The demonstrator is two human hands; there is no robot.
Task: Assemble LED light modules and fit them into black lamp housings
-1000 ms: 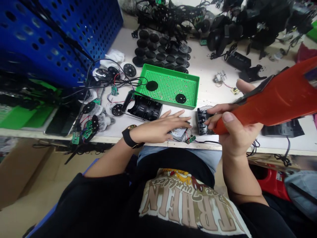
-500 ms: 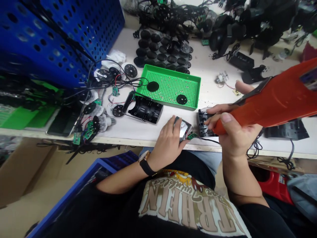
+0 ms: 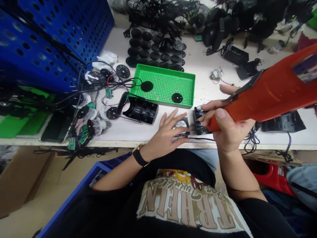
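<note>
My left hand (image 3: 168,131) lies over a small black-framed part with a silvery piece (image 3: 181,124) in it. Its fingers are spread apart, and some of them touch or cover the part. A black cable (image 3: 203,139) runs right from there along the bench edge. My right hand (image 3: 229,127) is wrapped round a large orange power tool (image 3: 267,96), whose working end is hidden by the fingers. Beneath those fingers, a black plastic housing (image 3: 197,120) rests on the bench, partly covered.
A green perforated tray (image 3: 194,91) holds small screws and two black discs. Left of my left hand lies an open black half-shell (image 3: 142,110). Black discs (image 3: 155,56) stand in rows behind the tray. A blue crate (image 3: 81,29), circuit boards (image 3: 84,132) and wires crowd the left.
My left hand's fingers have spread, and the part under it now shows a rounded silvery piece instead of a flat pale face. My right hand keeps the tool above the housing. The view has shifted slightly.
</note>
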